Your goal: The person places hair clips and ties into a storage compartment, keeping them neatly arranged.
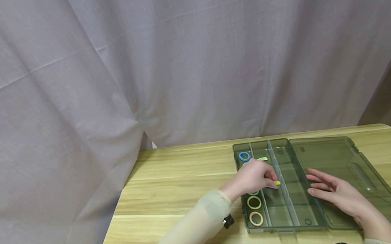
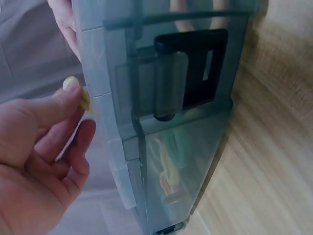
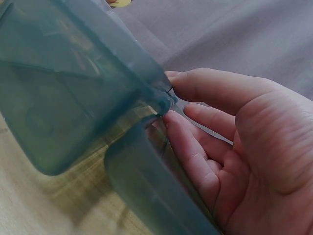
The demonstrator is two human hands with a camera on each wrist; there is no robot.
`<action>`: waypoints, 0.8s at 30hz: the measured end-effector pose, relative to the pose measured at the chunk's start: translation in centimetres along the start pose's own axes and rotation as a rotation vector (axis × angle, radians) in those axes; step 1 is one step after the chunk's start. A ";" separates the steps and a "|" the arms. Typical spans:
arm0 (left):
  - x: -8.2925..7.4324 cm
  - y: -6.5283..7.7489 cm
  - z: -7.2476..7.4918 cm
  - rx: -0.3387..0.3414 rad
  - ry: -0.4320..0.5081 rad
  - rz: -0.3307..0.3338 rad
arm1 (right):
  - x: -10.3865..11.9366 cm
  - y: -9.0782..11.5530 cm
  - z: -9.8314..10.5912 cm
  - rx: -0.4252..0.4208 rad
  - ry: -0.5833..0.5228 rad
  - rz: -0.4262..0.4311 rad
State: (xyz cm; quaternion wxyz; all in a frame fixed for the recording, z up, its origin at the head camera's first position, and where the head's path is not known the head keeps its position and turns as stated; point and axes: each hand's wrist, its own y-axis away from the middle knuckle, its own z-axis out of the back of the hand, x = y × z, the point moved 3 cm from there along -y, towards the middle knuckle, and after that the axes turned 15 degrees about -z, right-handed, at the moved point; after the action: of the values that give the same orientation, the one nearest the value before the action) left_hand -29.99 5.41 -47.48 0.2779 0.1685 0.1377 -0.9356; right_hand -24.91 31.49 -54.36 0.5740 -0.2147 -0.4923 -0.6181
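Note:
A translucent grey-green organizer box (image 1: 294, 227) lies unlatched on the table, lid folded out to the right. My left hand (image 1: 254, 176) reaches over its middle compartment and pinches a small yellow hair clip (image 1: 277, 183) between thumb and fingers; the left wrist view shows the yellow tip (image 2: 71, 82) at the thumb. A green hair clip (image 1: 263, 158) lies farther back in that compartment. Ring-shaped hair ties, including a blue one (image 1: 244, 156), a yellow one (image 1: 254, 202) and a peach one (image 1: 256, 218), line the left compartment. My right hand (image 1: 337, 193) touches the hinge side with loosely bent fingers.
The flat lid (image 1: 356, 182) lies over the table's right part. Grey dividers (image 1: 283, 184) split the box lengthwise. Wooden tabletop (image 1: 166, 177) extends to the left, and a grey curtain (image 1: 192, 76) hangs behind the table.

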 end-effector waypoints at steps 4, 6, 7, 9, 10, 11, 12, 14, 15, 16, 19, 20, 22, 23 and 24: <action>-0.2 -0.4 -0.4 0.108 0.028 -0.050 | 0.1 -0.1 -0.1 -0.005 -0.002 -0.004; -0.2 -0.5 -0.6 0.162 0.042 -0.074 | 0.1 -0.1 -0.2 -0.008 -0.003 -0.001; -0.2 -0.5 -0.7 0.185 0.047 -0.084 | 0.1 -0.1 -0.3 -0.010 -0.005 0.001; -0.2 -0.5 -0.8 0.229 0.052 -0.092 | 0.2 -0.2 -0.3 -0.009 -0.009 0.004; -0.2 -0.4 -0.9 0.246 0.054 -0.096 | 0.2 -0.2 -0.3 -0.008 -0.010 0.005; -0.1 -0.5 -1.0 0.259 0.047 -0.099 | 0.2 -0.2 -0.3 -0.009 -0.012 0.006; -0.1 -0.5 -1.0 0.268 0.038 -0.101 | 0.2 -0.2 -0.3 -0.009 -0.014 0.007; 0.0 -0.6 -1.0 0.283 0.017 -0.096 | 0.2 -0.3 -0.2 -0.012 -0.014 0.007; 0.0 -0.7 -1.1 0.287 0.006 -0.093 | 0.2 -0.3 -0.2 -0.014 -0.013 0.008; 0.1 -0.8 -1.1 0.295 -0.007 -0.089 | 0.2 -0.3 -0.1 -0.014 -0.013 0.007; 0.3 -1.1 -1.4 0.332 -0.049 -0.084 | 0.1 -0.3 -0.1 -0.013 -0.012 0.007; 0.3 -1.2 -1.6 0.344 -0.062 -0.088 | 0.1 -0.3 -0.1 -0.012 -0.012 0.006; 0.4 -1.4 -1.8 0.371 -0.100 -0.096 | 0.1 -0.3 -0.1 -0.010 -0.012 0.005; 0.5 -1.4 -1.9 0.380 -0.118 -0.098 | 0.1 -0.3 -0.1 -0.009 -0.011 0.005; 0.5 -1.5 -2.0 0.387 -0.141 -0.098 | 0.1 -0.3 -0.1 -0.008 -0.009 0.005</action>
State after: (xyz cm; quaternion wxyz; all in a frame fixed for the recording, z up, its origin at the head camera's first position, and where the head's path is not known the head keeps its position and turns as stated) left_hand -30.71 7.09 -49.28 0.2034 0.1461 -0.0561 -0.9665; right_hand -25.19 31.26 -54.40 0.5724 -0.2212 -0.4918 -0.6177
